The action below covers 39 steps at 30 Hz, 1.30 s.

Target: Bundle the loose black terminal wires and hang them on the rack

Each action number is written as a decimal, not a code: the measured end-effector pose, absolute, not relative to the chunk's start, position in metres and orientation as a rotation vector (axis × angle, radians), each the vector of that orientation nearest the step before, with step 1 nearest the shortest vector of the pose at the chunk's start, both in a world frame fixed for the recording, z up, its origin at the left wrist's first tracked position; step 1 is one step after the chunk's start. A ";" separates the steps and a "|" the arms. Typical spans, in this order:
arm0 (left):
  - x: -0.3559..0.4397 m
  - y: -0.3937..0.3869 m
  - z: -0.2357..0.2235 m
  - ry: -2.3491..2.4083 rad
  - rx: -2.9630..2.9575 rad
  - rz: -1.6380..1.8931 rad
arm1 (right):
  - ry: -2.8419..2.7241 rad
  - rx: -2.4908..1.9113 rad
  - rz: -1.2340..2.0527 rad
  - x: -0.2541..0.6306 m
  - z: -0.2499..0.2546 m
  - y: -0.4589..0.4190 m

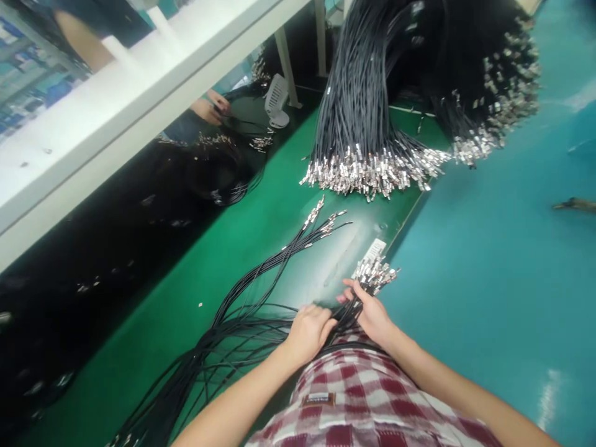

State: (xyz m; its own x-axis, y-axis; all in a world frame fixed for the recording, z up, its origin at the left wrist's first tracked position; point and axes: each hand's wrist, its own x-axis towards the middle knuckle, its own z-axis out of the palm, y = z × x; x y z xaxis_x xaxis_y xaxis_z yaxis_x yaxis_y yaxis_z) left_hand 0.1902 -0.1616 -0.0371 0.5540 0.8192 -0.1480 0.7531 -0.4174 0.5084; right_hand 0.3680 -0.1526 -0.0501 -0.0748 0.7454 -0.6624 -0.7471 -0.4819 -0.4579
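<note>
My left hand is closed around a bundle of thin black cables in front of my body. Close to the bundle's end, my right hand wraps the same cables, thumb on top. Silver metal terminals fan out just past my right fingers. More loose black cables trail from my left hand toward the lower left. A smaller strand of cables lies apart on the green tabletop, its metal tips pointing up and right.
A thick pile of black cables with silver ends hangs over the table's far part. A white shelf runs along the left. Beyond the shelf's underside another person's hands show near a small white fan. Blue-green floor lies to the right.
</note>
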 end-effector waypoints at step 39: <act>0.107 -0.025 -0.046 1.998 1.995 -0.230 | -0.143 -1.338 1.797 0.348 -0.052 -0.138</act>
